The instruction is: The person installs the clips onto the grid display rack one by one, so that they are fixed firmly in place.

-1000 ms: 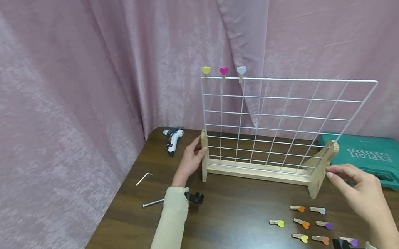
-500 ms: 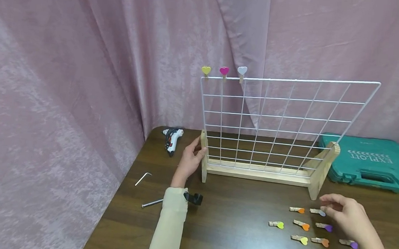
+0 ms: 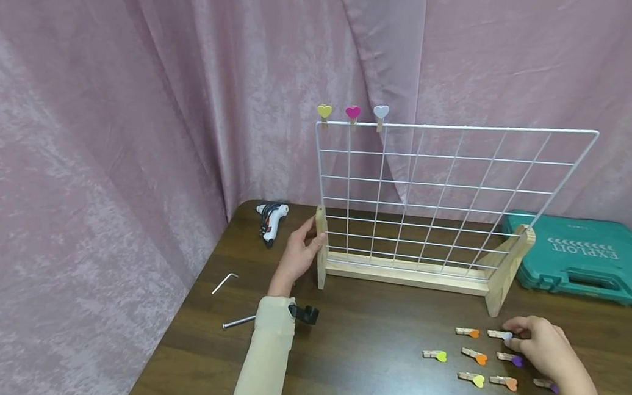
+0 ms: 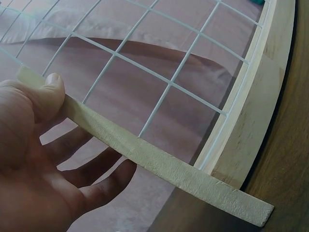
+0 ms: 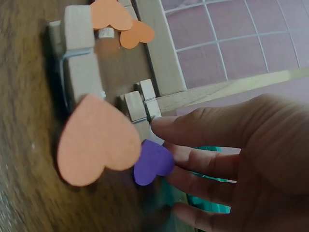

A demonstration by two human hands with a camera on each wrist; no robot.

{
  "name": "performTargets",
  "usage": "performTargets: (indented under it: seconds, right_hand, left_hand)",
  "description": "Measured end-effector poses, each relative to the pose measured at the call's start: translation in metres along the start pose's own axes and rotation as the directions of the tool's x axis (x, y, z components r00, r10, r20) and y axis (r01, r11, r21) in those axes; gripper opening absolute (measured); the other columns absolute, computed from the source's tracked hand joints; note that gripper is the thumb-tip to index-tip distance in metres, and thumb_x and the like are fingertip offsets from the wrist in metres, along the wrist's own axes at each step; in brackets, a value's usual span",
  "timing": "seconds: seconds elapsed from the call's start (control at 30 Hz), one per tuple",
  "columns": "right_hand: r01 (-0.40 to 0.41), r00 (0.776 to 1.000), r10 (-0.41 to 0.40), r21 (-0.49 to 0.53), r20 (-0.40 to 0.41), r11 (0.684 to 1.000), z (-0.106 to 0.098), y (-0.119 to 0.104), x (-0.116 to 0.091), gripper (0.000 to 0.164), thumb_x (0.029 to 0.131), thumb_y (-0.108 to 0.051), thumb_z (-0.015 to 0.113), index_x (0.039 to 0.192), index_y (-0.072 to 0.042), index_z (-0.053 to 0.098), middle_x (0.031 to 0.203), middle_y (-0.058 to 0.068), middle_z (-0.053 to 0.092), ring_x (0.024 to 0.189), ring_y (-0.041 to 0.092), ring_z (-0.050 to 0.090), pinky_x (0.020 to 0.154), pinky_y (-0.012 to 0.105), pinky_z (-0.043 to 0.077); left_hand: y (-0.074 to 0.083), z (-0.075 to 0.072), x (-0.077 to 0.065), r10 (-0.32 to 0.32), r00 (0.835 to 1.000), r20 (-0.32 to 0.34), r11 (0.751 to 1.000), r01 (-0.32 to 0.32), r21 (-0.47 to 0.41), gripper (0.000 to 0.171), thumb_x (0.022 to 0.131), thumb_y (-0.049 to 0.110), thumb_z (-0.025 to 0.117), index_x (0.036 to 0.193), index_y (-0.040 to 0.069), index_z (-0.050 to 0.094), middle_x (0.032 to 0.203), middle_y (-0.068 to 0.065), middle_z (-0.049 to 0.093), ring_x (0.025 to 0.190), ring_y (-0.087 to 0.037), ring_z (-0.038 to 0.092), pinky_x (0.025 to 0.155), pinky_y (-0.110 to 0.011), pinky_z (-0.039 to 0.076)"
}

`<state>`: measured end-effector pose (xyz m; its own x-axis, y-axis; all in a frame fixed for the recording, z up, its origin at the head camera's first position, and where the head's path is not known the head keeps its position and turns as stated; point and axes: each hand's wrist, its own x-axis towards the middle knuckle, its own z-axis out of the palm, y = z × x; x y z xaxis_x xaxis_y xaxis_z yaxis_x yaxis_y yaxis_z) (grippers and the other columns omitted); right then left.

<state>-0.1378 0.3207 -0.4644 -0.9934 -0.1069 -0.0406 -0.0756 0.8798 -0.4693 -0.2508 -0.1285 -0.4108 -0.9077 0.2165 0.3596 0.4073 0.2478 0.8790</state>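
Observation:
A white wire grid [image 3: 443, 185] stands in a wooden stand [image 3: 406, 278]. Yellow, pink and white heart clothespins [image 3: 380, 112] are clipped along its top bar, at the left. My left hand [image 3: 296, 257] holds the stand's left upright [image 4: 159, 159], thumb on one side and fingers on the other. Low over the table at the right, my right hand [image 3: 550, 351] has its thumb and forefinger at either side of a white-heart clothespin [image 3: 499, 335]. In the right wrist view the thumb hides that heart. Beside it lie a purple-heart clothespin [image 5: 154, 162] and an orange-heart clothespin [image 5: 99, 140].
Several more heart clothespins, including a yellow one [image 3: 471, 378], lie on the table [image 3: 359, 360]. A green tool case [image 3: 592, 256] sits behind the stand's right end. To the left are a glue gun [image 3: 272, 222], a hex key [image 3: 224, 283] and a long bolt [image 3: 238, 322].
My right hand has come down from beside the stand's right upright to the white-heart clothespin on the table. The left hand keeps its hold on the left upright.

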Motion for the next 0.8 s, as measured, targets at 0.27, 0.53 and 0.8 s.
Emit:
performTargets:
  seconds: [0.27, 0.53, 0.8]
  right_hand:
    - [0.004, 1.000, -0.004, -0.022, -0.001, 1.000, 0.0027, 0.0009, 0.0023, 0.017, 0.071, -0.010, 0.074, 0.088, -0.010, 0.070, 0.078, 0.002, 0.060, 0.071, 0.019, 0.054, 0.060, 0.038, 0.041]
    - [-0.004, 1.000, 0.003, -0.022, -0.026, 1.000, 0.0026, -0.0010, 0.0059, 0.012, 0.070, -0.011, 0.075, 0.079, -0.013, 0.068, 0.074, 0.000, 0.058, 0.068, 0.016, 0.051, 0.057, 0.035, 0.039]
    - [-0.030, 1.000, 0.030, 0.011, 0.005, 0.999, 0.0015, -0.0052, 0.0002, 0.013, 0.077, -0.018, 0.072, 0.076, -0.012, 0.061, 0.073, -0.002, 0.056, 0.066, 0.015, 0.046, 0.057, 0.032, 0.036]
  left_hand:
    - [-0.0048, 0.0003, 0.0019, 0.000, 1.000, 0.004, 1.000, 0.000, -0.008, 0.049, 0.094, 0.008, 0.052, 0.139, -0.004, 0.036, 0.117, -0.028, 0.054, 0.105, -0.037, 0.055, 0.082, -0.038, 0.051]
    - [-0.0035, -0.0031, 0.0019, -0.010, 1.000, 0.003, 1.000, 0.010, -0.024, 0.050, 0.094, 0.009, 0.052, 0.139, -0.004, 0.035, 0.118, -0.029, 0.053, 0.104, -0.038, 0.056, 0.081, -0.037, 0.052]
    - [-0.0029, -0.0007, 0.0015, -0.004, 1.000, 0.011, 1.000, 0.005, -0.021, 0.050, 0.094, 0.008, 0.052, 0.139, -0.005, 0.034, 0.117, -0.031, 0.053, 0.104, -0.039, 0.056, 0.082, -0.039, 0.051]
